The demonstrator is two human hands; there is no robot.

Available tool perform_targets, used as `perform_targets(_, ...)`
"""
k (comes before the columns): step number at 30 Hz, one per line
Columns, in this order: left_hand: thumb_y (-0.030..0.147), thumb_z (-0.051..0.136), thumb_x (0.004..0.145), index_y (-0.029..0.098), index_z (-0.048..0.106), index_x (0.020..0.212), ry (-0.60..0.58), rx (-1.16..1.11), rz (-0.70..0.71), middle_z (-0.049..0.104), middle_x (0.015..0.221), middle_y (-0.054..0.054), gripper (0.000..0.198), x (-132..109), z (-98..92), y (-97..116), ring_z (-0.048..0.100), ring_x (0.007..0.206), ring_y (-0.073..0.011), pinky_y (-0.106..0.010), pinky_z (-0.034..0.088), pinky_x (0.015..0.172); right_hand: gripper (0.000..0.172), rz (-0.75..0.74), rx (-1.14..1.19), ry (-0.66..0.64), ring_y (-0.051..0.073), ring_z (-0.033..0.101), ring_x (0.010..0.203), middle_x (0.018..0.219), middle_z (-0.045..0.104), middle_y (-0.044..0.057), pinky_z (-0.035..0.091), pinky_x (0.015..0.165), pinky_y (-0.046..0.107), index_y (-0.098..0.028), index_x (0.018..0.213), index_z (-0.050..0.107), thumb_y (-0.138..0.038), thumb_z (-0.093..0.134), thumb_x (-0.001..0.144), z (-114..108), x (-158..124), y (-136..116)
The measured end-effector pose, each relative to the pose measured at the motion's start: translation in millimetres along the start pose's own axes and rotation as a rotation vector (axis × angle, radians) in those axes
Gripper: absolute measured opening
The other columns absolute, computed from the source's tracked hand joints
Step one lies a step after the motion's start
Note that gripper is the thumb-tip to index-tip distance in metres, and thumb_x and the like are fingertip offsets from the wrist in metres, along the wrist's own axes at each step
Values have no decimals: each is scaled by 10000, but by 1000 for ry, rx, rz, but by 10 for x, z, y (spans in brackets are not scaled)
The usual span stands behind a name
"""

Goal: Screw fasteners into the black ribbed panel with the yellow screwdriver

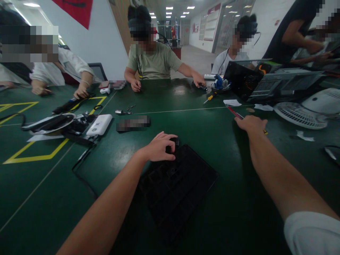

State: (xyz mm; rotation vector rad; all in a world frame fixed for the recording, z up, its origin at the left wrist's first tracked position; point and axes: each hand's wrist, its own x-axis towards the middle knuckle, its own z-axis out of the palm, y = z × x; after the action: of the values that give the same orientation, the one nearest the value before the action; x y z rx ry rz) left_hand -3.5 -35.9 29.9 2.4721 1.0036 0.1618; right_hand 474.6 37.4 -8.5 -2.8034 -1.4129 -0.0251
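Note:
My left hand point(161, 147) is at the far left edge of a flat black plastic panel point(183, 187) with ribs and recesses, which lies tilted across the table before me. Its fingers and thumb curve around a small black part point(176, 141) whose shape is mostly hidden. Stretched out to the right, my right hand point(251, 124) is closed over a thin red tool point(234, 112) lying on the table. A bit of yellow and black shows by the hand's near side; whether it belongs to that tool I cannot tell.
A white fan point(302, 111) lies at right, near paper scraps. A white box point(100, 125) and cabled gear stand left. Small metal parts point(123, 112) lie ahead. Across the table, a person's hand point(198, 80) is near a yellow screwdriver point(209, 98); a computer case point(287, 83) stands behind.

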Motion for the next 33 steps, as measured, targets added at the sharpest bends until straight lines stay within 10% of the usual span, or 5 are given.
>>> perform_targets(33, 413, 851, 806, 238, 718, 800, -25, 46, -9, 562, 1650, -68, 220, 19, -22, 26, 477, 1530, -386, -683, 140, 1340, 627, -28, 77, 94, 416, 666, 1230, 1326, 712, 276, 469, 1030, 545, -73, 1368, 722, -540, 584, 973, -93, -235, -36)
